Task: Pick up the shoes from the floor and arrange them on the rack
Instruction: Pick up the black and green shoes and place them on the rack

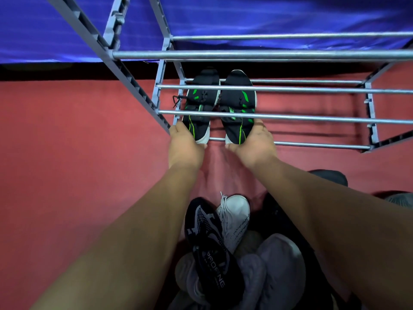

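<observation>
Two black sneakers with green stripes lie side by side on the lowest bars of the grey metal rack [290,118], toes pointing away from me. My left hand [184,144] grips the heel of the left sneaker [200,104]. My right hand [252,143] grips the heel of the right sneaker [238,101]. On the floor below my arms lies a pile with a black-and-grey sneaker [207,242], a white sneaker [234,218] and a grey shoe [277,265].
The rack has upper tiers of bars [268,54] crossing over the sneakers, and grey side frames at left [125,70] and right [373,121]. Red carpet [78,153] covers the floor. A blue cloth [245,16] hangs behind the rack. A dark object [330,176] sits at right.
</observation>
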{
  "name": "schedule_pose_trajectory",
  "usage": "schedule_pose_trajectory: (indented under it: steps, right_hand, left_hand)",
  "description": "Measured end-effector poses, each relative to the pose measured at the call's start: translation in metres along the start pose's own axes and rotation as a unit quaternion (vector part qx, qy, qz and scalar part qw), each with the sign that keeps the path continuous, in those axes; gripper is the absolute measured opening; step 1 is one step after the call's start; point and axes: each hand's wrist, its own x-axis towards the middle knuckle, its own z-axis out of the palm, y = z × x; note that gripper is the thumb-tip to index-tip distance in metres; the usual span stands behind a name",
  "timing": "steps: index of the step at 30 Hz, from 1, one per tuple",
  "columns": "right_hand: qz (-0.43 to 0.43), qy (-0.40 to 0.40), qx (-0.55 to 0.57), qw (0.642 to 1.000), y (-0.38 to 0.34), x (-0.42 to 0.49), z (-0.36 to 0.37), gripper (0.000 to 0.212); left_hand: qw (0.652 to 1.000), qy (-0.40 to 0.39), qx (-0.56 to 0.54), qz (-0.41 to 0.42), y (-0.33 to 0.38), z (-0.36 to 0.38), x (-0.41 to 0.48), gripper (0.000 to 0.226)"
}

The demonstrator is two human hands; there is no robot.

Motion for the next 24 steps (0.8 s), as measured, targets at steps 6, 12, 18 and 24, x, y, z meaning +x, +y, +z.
schedule_pose_trajectory:
  steps: [6,12,18,24]
  right_hand:
    - [0.003,-0.01,-0.005,1.0,0.004,0.001,-0.001,0.115]
    - [0.012,-0.009,0.021,1.0,-0.002,-0.003,0.0,0.114]
    - [-0.019,-0.026,0.027,0.999,0.009,-0.028,-0.027,0.076]
    - [-0.004,-0.064,-0.009,0.998,0.049,-0.099,-0.089,0.036]
  left_hand:
    - [1.0,-0.008,-0.017,0.008,0.003,0.004,0.001,0.062]
    - [1.0,-0.023,-0.009,0.005,-0.003,0.001,-0.01,0.064]
    - [0.995,-0.09,0.034,-0.011,-0.01,-0.01,-0.046,0.044]
    - [0.985,-0.16,0.051,0.043,0.015,-0.025,-0.107,0.022]
